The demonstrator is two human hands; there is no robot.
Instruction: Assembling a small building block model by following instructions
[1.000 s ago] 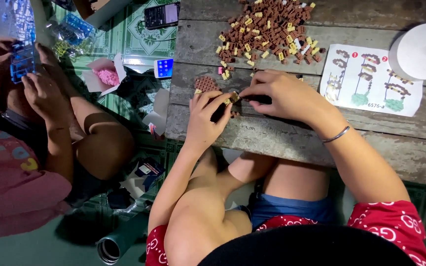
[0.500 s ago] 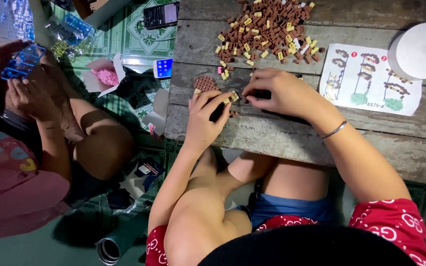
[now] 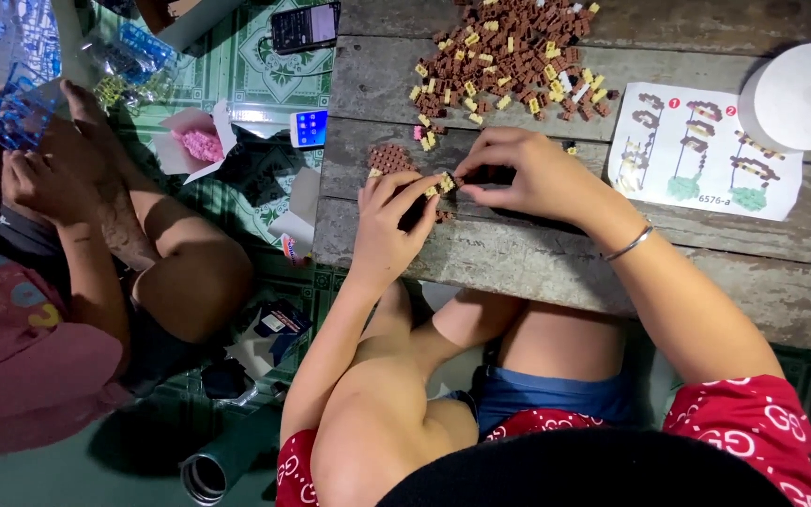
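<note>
On wooden table (image 3: 556,272), left hand (image 3: 389,218) and right hand (image 3: 524,172) fingers pinching small brick piece (image 3: 445,182), long axis unclear

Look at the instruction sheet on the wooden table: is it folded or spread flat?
Spread flat. The instruction sheet lies open on the table, all its building pictures face up, no crease visible.

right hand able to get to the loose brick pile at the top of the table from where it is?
Probably yes. The right hand sits just below the brick pile, with only bare wooden table between them. It is pinching a small brick assembly with the left hand.
</note>
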